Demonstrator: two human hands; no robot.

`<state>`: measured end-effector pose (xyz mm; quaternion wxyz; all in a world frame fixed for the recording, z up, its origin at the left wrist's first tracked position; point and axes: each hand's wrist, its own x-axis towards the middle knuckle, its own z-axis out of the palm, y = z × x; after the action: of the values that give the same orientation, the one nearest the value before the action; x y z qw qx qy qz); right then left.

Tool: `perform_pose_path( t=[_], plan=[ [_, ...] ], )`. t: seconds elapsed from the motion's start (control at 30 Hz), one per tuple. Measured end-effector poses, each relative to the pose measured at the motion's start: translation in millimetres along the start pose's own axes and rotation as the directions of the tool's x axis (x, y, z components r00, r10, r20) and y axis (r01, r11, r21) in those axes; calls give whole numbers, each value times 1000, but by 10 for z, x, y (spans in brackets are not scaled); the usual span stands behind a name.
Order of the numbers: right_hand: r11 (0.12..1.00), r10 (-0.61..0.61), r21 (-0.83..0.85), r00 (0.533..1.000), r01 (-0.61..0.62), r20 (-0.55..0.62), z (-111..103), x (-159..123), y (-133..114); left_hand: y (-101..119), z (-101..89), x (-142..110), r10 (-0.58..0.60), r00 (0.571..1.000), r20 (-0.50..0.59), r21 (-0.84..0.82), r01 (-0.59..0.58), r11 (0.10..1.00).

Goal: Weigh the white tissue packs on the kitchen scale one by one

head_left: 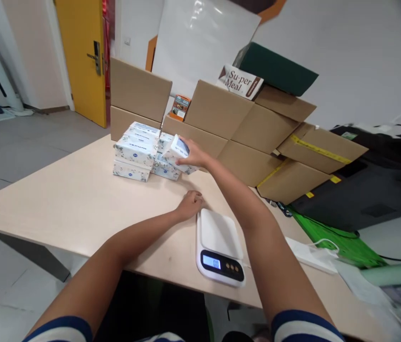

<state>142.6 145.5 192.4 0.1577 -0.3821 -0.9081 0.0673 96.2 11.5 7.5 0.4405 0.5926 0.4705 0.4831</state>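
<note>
My right hand (pixel 192 156) reaches across the table and grips a white and blue tissue pack (pixel 178 148), tilted, at the right side of a stack of similar tissue packs (pixel 134 151). My left hand (pixel 190 203) rests on the table top with fingers curled, just beyond the far left corner of a white digital kitchen scale (pixel 219 247). The scale's platform is bare and its blue display is lit.
Open cardboard boxes (pixel 243 137) stand behind the tissue packs, with a "Su-per Meal" pack (pixel 240 81) and a small orange box (pixel 180 106) among them. A green mat (pixel 339 240), dark bag (pixel 371 190) and white cable lie at the right. A yellow door (pixel 81 57) is at the back left.
</note>
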Motion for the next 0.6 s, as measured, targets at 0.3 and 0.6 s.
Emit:
perform_pose_path(
  t=[0.3, 0.6],
  plan=[
    [995, -33, -92, 986, 49, 165, 347, 485, -175, -51, -5, -30, -34, 999, -6, 43, 34, 999],
    [999, -38, -14, 995, 39, 89, 589, 585, -111, -215, 10, 23, 21, 1000, 6, 23, -21, 1000]
  ],
)
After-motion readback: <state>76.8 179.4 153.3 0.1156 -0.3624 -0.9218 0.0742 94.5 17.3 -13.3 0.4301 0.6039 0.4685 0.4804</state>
